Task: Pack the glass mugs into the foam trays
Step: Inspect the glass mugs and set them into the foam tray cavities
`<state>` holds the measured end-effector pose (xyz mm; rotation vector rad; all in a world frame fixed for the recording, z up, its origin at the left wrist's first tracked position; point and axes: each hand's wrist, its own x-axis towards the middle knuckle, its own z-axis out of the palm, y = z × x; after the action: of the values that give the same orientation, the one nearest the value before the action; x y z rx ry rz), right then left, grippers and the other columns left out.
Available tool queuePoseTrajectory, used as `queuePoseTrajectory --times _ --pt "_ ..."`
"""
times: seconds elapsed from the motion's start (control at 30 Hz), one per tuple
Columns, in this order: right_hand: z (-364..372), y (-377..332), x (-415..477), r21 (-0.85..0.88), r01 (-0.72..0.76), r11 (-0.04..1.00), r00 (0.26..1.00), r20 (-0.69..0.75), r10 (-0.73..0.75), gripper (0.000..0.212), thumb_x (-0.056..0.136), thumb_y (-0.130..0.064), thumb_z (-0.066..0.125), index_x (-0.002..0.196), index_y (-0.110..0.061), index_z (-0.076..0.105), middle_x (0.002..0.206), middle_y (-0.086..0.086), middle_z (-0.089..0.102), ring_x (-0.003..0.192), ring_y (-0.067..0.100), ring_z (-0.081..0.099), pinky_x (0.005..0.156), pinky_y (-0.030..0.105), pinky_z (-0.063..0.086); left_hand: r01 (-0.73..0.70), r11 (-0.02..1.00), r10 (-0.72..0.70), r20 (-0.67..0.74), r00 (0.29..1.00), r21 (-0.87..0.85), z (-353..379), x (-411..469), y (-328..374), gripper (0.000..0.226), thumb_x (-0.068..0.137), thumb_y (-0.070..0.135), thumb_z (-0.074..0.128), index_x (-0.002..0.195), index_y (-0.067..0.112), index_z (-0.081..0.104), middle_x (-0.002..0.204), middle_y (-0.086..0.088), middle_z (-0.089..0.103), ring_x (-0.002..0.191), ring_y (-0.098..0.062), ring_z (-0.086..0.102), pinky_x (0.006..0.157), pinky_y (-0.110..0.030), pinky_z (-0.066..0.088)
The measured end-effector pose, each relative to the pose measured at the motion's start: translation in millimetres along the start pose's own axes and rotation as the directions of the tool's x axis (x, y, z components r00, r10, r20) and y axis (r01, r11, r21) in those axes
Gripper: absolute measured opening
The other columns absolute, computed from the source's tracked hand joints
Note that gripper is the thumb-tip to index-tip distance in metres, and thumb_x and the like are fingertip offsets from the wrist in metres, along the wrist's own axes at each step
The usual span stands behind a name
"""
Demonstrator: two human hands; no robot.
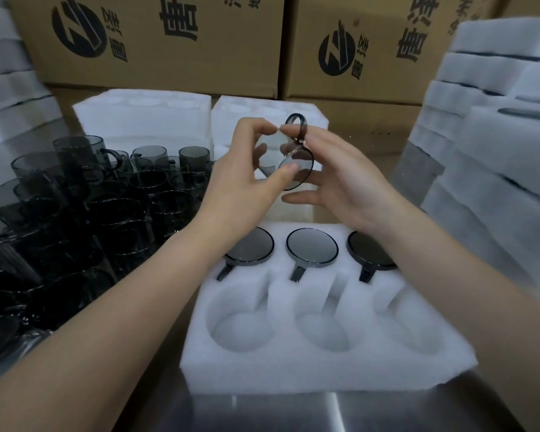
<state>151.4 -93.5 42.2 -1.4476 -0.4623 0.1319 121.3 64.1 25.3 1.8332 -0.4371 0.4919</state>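
A smoky glass mug [293, 157] is held in the air above the far edge of a white foam tray [318, 366], its handle pointing up. My left hand [247, 182] pinches its rim and side. My right hand [340, 179] grips it near the handle, fingers spread underneath. The tray has six pockets: the far three hold mugs [312, 247] bottom up, the near three are bare. Many more grey mugs [106, 207] are stacked on the left.
Two more foam trays [144, 120] lie behind the mug. Stacks of foam trays [496, 145] stand at the right and at the far left. Cardboard boxes [169, 42] form the back wall. A metal table edge [325, 410] is nearest me.
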Motion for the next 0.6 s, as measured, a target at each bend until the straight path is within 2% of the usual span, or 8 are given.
queuePoseTrajectory --times 0.1,0.17,0.27,0.4,0.5,0.6 --pt "-1.6 0.8 -1.2 -0.014 0.001 1.000 0.996 0.091 0.001 0.028 0.103 -0.027 0.045 0.123 -0.031 0.065 0.094 -0.003 0.066 0.087 0.020 0.061 0.074 0.037 0.056 0.017 0.999 -0.017 -0.003 1.000 -0.048 -0.8 0.0 0.8 0.041 0.084 0.033 0.064 0.121 0.031 0.047 0.133 0.007 0.054 0.117 -0.013 0.058 0.101 -0.041 0.047" --pt "-0.8 2.4 -0.3 -0.017 0.031 0.999 0.998 0.048 -0.030 0.029 0.102 -0.026 0.048 0.127 -0.024 0.062 0.098 0.002 0.063 0.085 0.023 0.061 0.073 0.034 0.056 0.019 0.999 -0.019 -0.007 1.000 -0.042 -0.2 0.9 -0.2 0.045 0.085 0.034 0.064 0.128 0.030 0.052 0.127 0.006 0.060 0.111 -0.009 0.060 0.100 -0.034 0.047" --pt "0.6 3.5 1.1 -0.032 0.071 0.997 0.993 -0.093 -0.074 0.024 0.093 -0.027 0.060 0.113 -0.018 0.069 0.101 0.008 0.068 0.078 0.029 0.070 0.069 0.032 0.057 0.056 0.998 -0.056 -0.045 0.997 -0.005 0.8 2.7 -1.6 0.054 0.088 0.034 0.068 0.138 0.025 0.051 0.124 -0.006 0.064 0.100 -0.005 0.059 0.093 -0.020 0.046" --pt "1.4 1.8 0.7 0.026 0.087 0.996 0.978 -0.192 -0.080 0.031 0.070 -0.031 0.076 0.092 -0.010 0.074 0.100 0.015 0.073 0.077 0.038 0.072 0.070 0.042 0.060 0.089 0.993 -0.098 -0.112 0.989 -0.075 0.9 2.4 -0.5 0.071 0.074 0.041 0.073 0.139 0.020 0.051 0.118 -0.001 0.066 0.111 -0.011 0.061 0.103 -0.035 0.047" --pt "3.0 0.8 0.2 0.059 0.093 0.994 0.978 -0.195 -0.079 0.027 0.064 -0.029 0.080 0.082 -0.010 0.075 0.095 0.013 0.074 0.077 0.040 0.072 0.072 0.045 0.060 0.092 0.990 -0.106 -0.139 0.985 -0.103 0.6 2.3 -0.9 0.077 0.069 0.042 0.075 0.138 0.019 0.051 0.118 0.004 0.065 0.116 -0.006 0.058 0.102 -0.035 0.048" --pt "3.1 1.5 -0.3 0.069 0.079 0.994 0.979 -0.191 -0.064 0.026 0.068 -0.025 0.080 0.083 -0.006 0.069 0.094 0.013 0.074 0.078 0.041 0.072 0.072 0.046 0.060 0.098 0.987 -0.116 -0.139 0.983 -0.124 0.4 3.5 -2.9 0.080 0.067 0.041 0.077 0.139 0.016 0.050 0.122 0.002 0.065 0.120 -0.007 0.057 0.104 -0.032 0.047"
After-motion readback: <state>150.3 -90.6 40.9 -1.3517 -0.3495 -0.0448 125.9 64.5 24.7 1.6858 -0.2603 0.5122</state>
